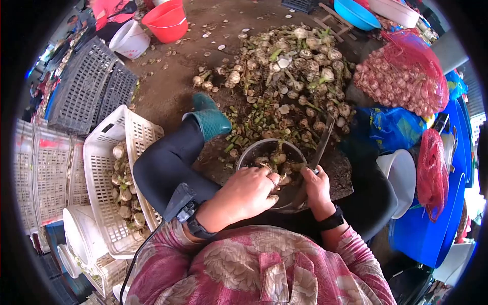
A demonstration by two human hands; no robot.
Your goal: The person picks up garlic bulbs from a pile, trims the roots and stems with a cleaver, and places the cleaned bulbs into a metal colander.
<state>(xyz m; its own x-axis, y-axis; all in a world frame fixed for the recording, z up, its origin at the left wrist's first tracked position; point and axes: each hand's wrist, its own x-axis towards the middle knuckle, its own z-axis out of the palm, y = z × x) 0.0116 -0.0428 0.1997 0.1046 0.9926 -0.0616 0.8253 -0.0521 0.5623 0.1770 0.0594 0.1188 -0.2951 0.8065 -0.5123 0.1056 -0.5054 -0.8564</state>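
Note:
My left hand (247,192) is over the near left side of a metal bowl (246,154), its fingers curled around a garlic bulb (262,161) that they mostly hide. More dirty bulbs with stalks (278,157) lie in the bowl. At the bowl's right side, my right hand (316,189) grips a knife (324,142), its long blade pointing up and away from me. Beyond the bowl, cut green stalk pieces (254,124) cover the ground before a large heap of garlic (305,56).
A white crate (105,213) with garlic stands left of my leg, near dark crates (84,84). A red bucket (169,23) and white bucket (129,39) are at the back left. To the right are a red net bag (401,81), a grey bucket (399,178) and blue tubs (424,234).

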